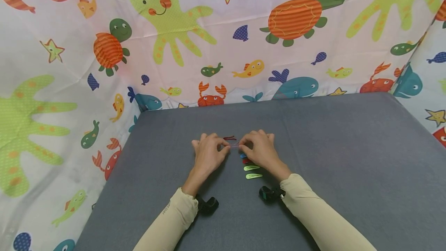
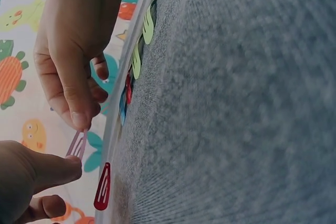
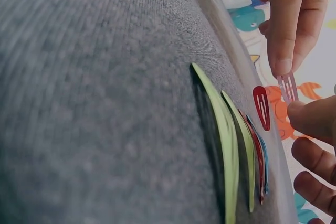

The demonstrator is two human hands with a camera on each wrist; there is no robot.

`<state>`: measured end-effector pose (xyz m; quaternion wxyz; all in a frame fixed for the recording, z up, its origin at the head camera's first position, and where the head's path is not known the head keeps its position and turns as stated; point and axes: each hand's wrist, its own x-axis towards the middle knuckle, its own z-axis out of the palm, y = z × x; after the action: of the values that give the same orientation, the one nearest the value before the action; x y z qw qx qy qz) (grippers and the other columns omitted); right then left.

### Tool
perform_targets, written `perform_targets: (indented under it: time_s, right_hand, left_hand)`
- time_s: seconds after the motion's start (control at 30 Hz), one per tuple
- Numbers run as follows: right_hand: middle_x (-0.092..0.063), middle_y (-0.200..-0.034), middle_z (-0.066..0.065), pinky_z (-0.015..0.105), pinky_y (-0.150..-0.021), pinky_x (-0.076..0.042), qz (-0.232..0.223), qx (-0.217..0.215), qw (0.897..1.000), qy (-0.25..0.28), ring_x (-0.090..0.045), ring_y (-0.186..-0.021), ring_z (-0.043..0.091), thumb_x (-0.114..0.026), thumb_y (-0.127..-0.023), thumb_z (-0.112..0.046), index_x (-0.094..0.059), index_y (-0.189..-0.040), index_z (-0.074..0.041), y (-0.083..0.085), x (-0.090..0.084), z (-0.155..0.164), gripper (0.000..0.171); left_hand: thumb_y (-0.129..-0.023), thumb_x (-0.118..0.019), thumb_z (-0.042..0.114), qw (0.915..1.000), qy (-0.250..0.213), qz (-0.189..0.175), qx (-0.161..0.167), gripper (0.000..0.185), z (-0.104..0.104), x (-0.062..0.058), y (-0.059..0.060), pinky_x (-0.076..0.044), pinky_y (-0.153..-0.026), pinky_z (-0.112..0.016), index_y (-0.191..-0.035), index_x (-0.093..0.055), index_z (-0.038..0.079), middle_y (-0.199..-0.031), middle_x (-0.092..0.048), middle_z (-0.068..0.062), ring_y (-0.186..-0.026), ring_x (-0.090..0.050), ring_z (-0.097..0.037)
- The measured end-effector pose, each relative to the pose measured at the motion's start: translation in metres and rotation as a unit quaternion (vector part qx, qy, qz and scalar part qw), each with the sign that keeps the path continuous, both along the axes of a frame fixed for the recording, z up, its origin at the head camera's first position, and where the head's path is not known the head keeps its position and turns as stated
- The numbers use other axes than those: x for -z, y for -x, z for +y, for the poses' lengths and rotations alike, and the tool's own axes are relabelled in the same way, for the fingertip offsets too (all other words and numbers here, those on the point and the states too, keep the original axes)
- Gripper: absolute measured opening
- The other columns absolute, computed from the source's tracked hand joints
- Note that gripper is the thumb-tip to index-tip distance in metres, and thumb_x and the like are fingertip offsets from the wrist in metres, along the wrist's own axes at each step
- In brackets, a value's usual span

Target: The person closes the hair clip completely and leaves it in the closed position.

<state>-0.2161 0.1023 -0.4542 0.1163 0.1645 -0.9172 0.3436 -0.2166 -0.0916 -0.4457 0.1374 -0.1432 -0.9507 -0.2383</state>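
Note:
A pale pink snap hair clip (image 2: 77, 144) is stretched between both hands above the table. My left hand (image 1: 210, 151) pinches one end of it between thumb and fingertips. At the other end, the thumb and forefinger of my right hand (image 1: 259, 150) pinch the clip, with the fingertips covering its tip. Just beyond the hands lies a red snap clip (image 3: 261, 108) on the cloth. Below the right hand, a column of clips runs toward me: a blue clip (image 1: 243, 155), another red clip (image 1: 245, 161) and two yellow-green clips (image 1: 251, 168), partly hidden by that hand.
Grey cloth covers the table (image 1: 331, 158). A white curtain (image 1: 240, 61) printed with sea animals hangs along its back and sides. Black wrist cameras (image 1: 208, 206) jut out under both sleeves, close over the cloth.

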Motion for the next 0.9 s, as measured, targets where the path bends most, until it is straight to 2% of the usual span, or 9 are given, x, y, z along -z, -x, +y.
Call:
perform_targets:
  time_s: [0.23, 0.57, 0.9]
  right_hand:
    - [-0.072, -0.089, -0.001, 0.051, -0.085, -0.027, 0.012, 0.001, 1.0, 0.008, -0.051, -0.082, 0.019, -0.081, -0.087, -0.021, -0.081, -0.091, -0.018, -0.002, 0.0, 0.004, 0.005]
    - [-0.073, -0.092, 0.001, 0.051, -0.085, -0.024, 0.015, 0.0, 0.999, 0.029, -0.053, -0.085, 0.024, -0.081, -0.087, -0.019, -0.082, -0.092, -0.016, -0.006, -0.002, 0.01, 0.005]
    - [-0.071, -0.089, 0.0, 0.048, -0.085, -0.021, 0.028, 0.003, 0.998, 0.05, -0.053, -0.084, 0.025, -0.079, -0.089, -0.022, -0.081, -0.09, -0.016, -0.009, 0.003, 0.017, 0.006]
  left_hand:
    - [-0.087, -0.082, 0.027, 0.9999, -0.007, 0.015, 0.0, 0.005, 0.004, -0.003, -0.003, -0.021, -0.074, -0.043, -0.088, -0.083, 0.023, -0.077, -0.06, 0.003, -0.074, -0.041, -0.015]
    - [-0.087, -0.081, 0.028, 0.9998, -0.009, 0.019, 0.004, 0.004, 0.008, -0.004, -0.005, -0.019, -0.074, -0.042, -0.089, -0.083, 0.025, -0.075, -0.059, 0.003, -0.074, -0.041, -0.015]
    - [-0.087, -0.082, 0.031, 0.9993, -0.013, 0.028, 0.022, 0.006, 0.012, -0.005, -0.009, -0.02, -0.074, -0.041, -0.09, -0.082, 0.026, -0.079, -0.064, 0.002, -0.075, -0.042, -0.013]
